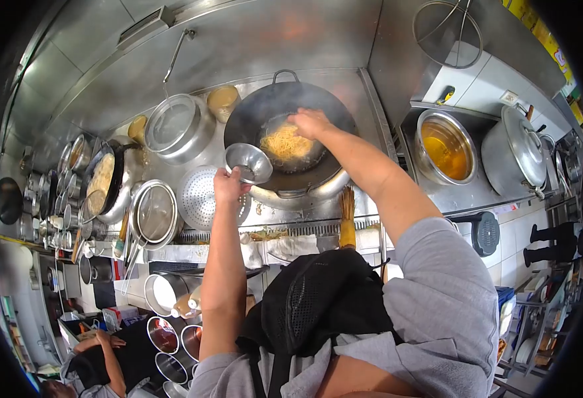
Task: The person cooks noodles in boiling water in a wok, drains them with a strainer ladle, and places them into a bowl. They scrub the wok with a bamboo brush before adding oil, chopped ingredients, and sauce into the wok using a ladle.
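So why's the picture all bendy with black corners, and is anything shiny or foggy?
In the head view, edges curve and corners go black, probably from a fisheye lens; in the head view, pale haze, likely steam, hangs over the big black round metal wok; also in the head view, the shiny grey steel back wall shows a blurry reddish glow.

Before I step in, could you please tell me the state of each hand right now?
Left hand: closed on the metal bowl.
Right hand: by the noodles in the wok; whether its grip is open or closed cannot be told.
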A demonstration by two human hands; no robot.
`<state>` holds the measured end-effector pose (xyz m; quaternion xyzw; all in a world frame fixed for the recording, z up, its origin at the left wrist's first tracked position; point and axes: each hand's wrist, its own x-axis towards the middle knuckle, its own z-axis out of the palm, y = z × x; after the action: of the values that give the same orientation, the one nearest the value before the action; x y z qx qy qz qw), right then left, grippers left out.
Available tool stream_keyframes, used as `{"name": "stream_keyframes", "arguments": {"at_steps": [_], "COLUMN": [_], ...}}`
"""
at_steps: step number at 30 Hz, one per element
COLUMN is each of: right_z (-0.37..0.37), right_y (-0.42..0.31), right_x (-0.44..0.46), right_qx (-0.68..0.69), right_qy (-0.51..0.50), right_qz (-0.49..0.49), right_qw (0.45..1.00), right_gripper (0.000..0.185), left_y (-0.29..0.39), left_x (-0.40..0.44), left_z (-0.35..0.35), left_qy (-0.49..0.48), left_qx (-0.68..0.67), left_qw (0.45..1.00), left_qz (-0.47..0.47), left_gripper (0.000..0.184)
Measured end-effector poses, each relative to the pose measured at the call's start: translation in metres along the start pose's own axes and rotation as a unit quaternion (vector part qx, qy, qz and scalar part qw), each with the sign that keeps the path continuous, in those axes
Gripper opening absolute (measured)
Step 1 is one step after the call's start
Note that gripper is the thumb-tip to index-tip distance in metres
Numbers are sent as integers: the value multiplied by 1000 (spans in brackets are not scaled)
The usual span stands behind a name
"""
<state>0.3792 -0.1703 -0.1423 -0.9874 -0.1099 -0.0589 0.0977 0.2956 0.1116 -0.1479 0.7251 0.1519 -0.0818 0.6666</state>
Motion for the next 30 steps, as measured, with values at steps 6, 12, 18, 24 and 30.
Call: {"name": "stream_keyframes", "arguments": {"at_steps": [6, 12, 18, 24, 30], "right_z": [0, -16, -23, -6, 17], "right_y": [6, 6, 14, -14, -94], "right_x": [-53, -157, -169, -132, -150], "right_qx": [273, 553, 626, 666, 673], "right_qy": [38, -46, -70, -220, -389], "right_qz": [62, 163, 185, 85, -49], "right_qw": [959, 815, 755, 708, 627], "right_gripper": [42, 31, 24, 23, 25], "left_y": [-42, -72, -96, -98, -112], "left_x": [-46, -104, -127, -182, -300], "left_z": [-42, -61, -56, -52, -62], "left_qy": [-52, -91, -46, 143, 330], "left_qx": [-137, -181, -220, -279, -267], "left_qw": [989, 979, 973, 949, 905], "left_qz": [27, -39, -51, 27, 39], "left_gripper": [23, 19, 15, 11, 15]}}
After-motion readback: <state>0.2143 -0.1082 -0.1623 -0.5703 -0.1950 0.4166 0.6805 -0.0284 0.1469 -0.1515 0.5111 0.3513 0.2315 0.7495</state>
